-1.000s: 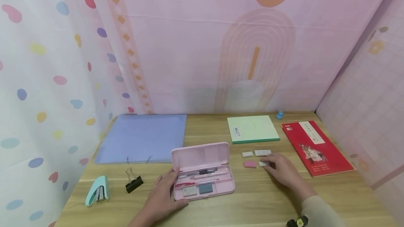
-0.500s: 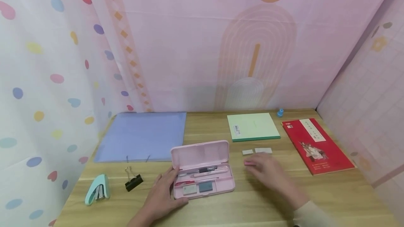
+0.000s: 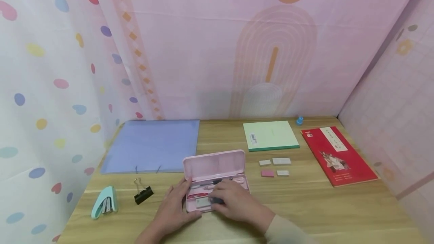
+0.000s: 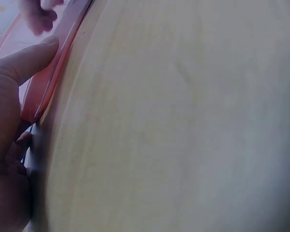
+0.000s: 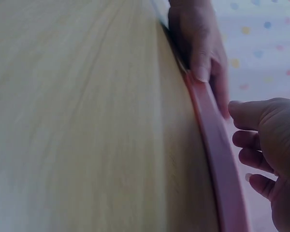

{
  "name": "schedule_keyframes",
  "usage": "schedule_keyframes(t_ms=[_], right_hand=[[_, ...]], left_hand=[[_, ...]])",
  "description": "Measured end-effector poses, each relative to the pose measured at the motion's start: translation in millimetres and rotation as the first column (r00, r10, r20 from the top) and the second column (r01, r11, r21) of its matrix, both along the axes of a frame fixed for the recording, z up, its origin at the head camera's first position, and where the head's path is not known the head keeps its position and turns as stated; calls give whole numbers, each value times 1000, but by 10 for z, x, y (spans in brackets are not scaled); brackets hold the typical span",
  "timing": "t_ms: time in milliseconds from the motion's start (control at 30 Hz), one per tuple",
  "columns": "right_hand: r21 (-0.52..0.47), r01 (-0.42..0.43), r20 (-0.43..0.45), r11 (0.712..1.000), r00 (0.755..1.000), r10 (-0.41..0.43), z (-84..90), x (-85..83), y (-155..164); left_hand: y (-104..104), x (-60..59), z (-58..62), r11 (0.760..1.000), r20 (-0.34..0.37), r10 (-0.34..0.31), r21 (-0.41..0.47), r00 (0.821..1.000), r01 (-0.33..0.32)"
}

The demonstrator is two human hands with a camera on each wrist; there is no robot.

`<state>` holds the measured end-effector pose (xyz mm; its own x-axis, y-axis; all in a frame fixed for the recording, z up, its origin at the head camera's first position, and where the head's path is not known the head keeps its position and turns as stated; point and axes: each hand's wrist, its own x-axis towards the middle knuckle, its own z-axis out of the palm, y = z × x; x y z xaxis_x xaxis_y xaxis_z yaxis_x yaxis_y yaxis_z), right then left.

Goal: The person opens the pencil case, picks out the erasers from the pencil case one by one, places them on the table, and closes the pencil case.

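My left hand (image 3: 176, 208) steadies the pencil case (image 3: 217, 178); right hand (image 3: 234, 202) curls inside, seemingly touching the grey eraser (image 3: 217, 200).

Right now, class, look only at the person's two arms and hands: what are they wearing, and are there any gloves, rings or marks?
Both hands are bare, with no gloves or rings visible. The right hand comes out of a long, pale beige sleeve reaching the wrist. The left hand shows a bare wrist and no sleeve within the head view. No markings are visible.
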<state>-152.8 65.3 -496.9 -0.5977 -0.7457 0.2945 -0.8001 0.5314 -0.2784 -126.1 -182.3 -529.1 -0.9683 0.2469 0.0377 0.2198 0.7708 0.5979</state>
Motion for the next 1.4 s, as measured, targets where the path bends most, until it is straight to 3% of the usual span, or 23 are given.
schedule_keyframes(t_ms=[167,533,833,1033,1300,1400], right_hand=[[24,-3,-39,1000,999,4,-64,-22,-129],[52,16,-88,999,996,-11,-150,13,-179],[78,5,-131,997,991,5,-168,65,-135],[59,-21,-122,998,992,28,-181,107,-144],[81,74,-132,994,989,-63,-117,127,-243],[103,103,-99,989,991,-93,-98,110,-288]], left_hand=[[-39,-12,13,1000,13,-25,-5,1000,25],[-86,66,126,992,-63,-46,-124,997,38],[-85,104,88,983,-107,-57,-179,993,37],[-73,106,74,987,-135,-59,-154,989,38],[-60,84,60,987,-106,-54,-156,993,37],[-46,87,61,988,-117,-57,-150,992,39]])
